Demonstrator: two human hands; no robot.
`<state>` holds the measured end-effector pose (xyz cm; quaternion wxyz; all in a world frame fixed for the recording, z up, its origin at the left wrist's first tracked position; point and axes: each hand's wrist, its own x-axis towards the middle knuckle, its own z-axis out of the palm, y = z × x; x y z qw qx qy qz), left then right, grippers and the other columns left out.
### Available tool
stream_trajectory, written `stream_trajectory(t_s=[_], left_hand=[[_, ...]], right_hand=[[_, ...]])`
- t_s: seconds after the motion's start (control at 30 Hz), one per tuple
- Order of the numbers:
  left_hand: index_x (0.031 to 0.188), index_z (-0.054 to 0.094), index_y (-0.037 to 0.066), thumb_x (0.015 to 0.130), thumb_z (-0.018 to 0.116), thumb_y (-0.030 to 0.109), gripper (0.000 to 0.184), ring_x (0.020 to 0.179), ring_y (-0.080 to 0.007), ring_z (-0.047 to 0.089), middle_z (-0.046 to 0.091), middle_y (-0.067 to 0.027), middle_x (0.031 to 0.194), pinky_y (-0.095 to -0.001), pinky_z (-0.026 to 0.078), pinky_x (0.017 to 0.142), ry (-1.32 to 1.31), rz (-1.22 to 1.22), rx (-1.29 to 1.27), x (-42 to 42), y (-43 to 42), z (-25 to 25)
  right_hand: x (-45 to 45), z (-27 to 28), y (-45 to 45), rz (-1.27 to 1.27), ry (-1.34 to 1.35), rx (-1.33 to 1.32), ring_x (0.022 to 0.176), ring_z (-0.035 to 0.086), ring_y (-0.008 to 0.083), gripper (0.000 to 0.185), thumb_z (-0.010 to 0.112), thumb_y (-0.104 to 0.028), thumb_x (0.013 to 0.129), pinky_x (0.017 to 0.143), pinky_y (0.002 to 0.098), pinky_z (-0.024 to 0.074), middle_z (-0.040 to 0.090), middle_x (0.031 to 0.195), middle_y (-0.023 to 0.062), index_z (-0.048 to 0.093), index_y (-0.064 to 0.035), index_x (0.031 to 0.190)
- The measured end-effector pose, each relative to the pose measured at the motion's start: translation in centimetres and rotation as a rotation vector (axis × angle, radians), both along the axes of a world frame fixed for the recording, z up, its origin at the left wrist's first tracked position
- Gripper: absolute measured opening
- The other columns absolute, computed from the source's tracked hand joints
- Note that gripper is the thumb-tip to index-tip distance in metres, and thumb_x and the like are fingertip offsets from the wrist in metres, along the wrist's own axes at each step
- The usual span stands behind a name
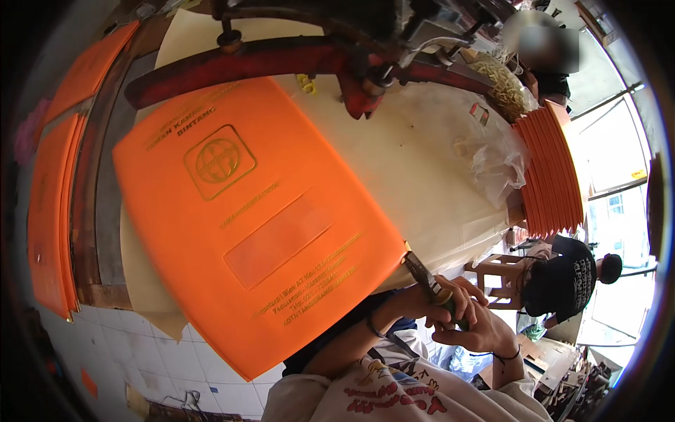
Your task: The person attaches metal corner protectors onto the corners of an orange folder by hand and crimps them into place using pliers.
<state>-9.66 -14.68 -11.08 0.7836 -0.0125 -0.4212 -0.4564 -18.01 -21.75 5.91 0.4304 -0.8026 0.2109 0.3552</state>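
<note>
A large orange cover (281, 211) with gold print and a clear window lies on pale paper. Gold metal shows at its right corner, where the jaws of dark pliers (420, 271) with greenish handles meet it. My left hand (422, 304) is closed round the handles. Fingers of my right hand (485, 332) are also wrapped about the handle end, against my left hand. The fingers overlap, so part of the grip is hidden.
Orange covers (53, 218) lie stacked at left; a taller orange stack (552, 169) stands at right. Above is a dark red metal frame (281, 60). A plastic bag (492, 151) lies near the right stack. A person (562, 278) sits at right; another is at upper right.
</note>
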Motion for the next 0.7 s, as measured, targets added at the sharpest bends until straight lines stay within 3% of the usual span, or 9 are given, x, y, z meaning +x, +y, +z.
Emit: stream_trajectory(t_s=[0.07,0.1,0.17,0.27,0.37,0.43,0.53,0.6,0.7], left_hand=[[0.085,0.067,0.007,0.082,0.074,0.026,0.02,0.111,-0.0332,0.062,0.067,-0.0182,0.111,-0.0364,0.053,0.072,0.002,-0.022,0.029,-0.2,-0.2,-0.3],[0.085,0.068,0.008,0.082,0.076,0.034,0.027,0.12,-0.0373,0.057,0.071,-0.0146,0.102,-0.0466,0.046,0.088,0.011,-0.054,0.064,-0.1,0.2,-0.3],[0.085,0.067,0.009,0.084,0.077,0.039,0.031,0.124,-0.0391,0.055,0.073,-0.0129,0.098,-0.0525,0.04,0.1,0.014,-0.047,0.036,0.0,0.0,-0.2],[0.085,0.064,0.01,0.087,0.075,0.036,0.029,0.119,-0.0372,0.059,0.072,-0.0142,0.101,-0.054,0.038,0.107,0.038,-0.017,-0.066,0.0,-0.2,0.5],[0.084,0.062,0.009,0.085,0.078,0.035,0.03,0.116,-0.0357,0.062,0.071,-0.0129,0.096,-0.0523,0.04,0.107,0.042,0.026,-0.138,0.3,-0.4,1.0],[0.083,0.062,0.009,0.082,0.082,0.035,0.033,0.115,-0.035,0.061,0.072,-0.0109,0.09,-0.0513,0.041,0.106,0.064,-0.004,-0.159,0.5,-0.5,1.3],[0.082,0.062,0.008,0.079,0.085,0.033,0.034,0.111,-0.0352,0.062,0.071,-0.0101,0.084,-0.0524,0.041,0.104,0.122,-0.086,-0.164,0.1,-0.4,1.5],[0.08,0.062,0.008,0.08,0.085,0.033,0.033,0.107,-0.0381,0.064,0.071,-0.0115,0.084,-0.0568,0.039,0.103,0.11,-0.073,-0.157,0.2,-0.5,1.6],[0.076,0.062,0.009,0.082,0.083,0.028,0.029,0.1,-0.0371,0.065,0.07,-0.0087,0.078,-0.054,0.042,0.101,0.129,-0.02,-0.123,0.0,-0.2,2.1]], right_hand=[[0.1,0.0,-0.5,0.05,-0.002,-0.006,0.093,0.066,0.0228,0.035,0.07,-0.037,0.091,0.084,0.035,0.05,0.069,0.096,0.0089,0.067,-0.004,0.105],[0.1,0.1,-0.5,0.062,-0.011,-0.013,0.093,0.066,0.0227,0.037,0.069,-0.039,0.092,0.084,0.0351,0.0499,0.069,0.095,0.0089,0.067,-0.0041,0.105],[0.5,0.6,-0.3,0.067,-0.014,0.0,0.093,0.066,0.0226,0.041,0.067,-0.043,0.093,0.084,0.0351,0.0499,0.068,0.092,0.0088,0.066,-0.0045,0.108],[0.3,0.1,-0.3,0.058,0.032,-0.034,0.093,0.06,0.0183,0.03,0.074,-0.027,0.09,0.084,0.0319,0.0474,0.064,0.094,0.0052,0.065,-0.0086,0.112],[-0.7,-1.0,0.1,0.184,-0.278,-0.111,0.111,0.059,0.0249,0.032,0.066,-0.031,0.095,0.095,0.0368,0.0479,0.063,0.112,0.0108,0.065,-0.008,0.118],[-1.8,-2.0,-0.4,0.521,-0.514,-0.323,0.124,0.056,0.029,0.037,0.064,-0.028,0.096,0.104,0.0396,0.0451,0.059,0.128,0.0135,0.061,-0.0086,0.128],[-2.1,-2.6,-0.4,0.307,-0.292,-0.255,0.127,0.054,0.0298,0.045,0.063,-0.028,0.096,0.108,0.039,0.0426,0.055,0.136,0.0148,0.055,-0.0078,0.136],[-2.0,-2.5,0.1,0.071,-0.327,-0.189,0.132,0.05,0.0307,0.046,0.061,-0.027,0.098,0.11,0.0395,0.0415,0.053,0.138,0.0167,0.051,-0.007,0.138],[-1.8,-2.5,-0.3,0.186,-0.224,-0.223,0.135,0.047,0.0302,0.044,0.06,-0.025,0.098,0.111,0.0389,0.041,0.051,0.138,0.0179,0.052,-0.007,0.137]])
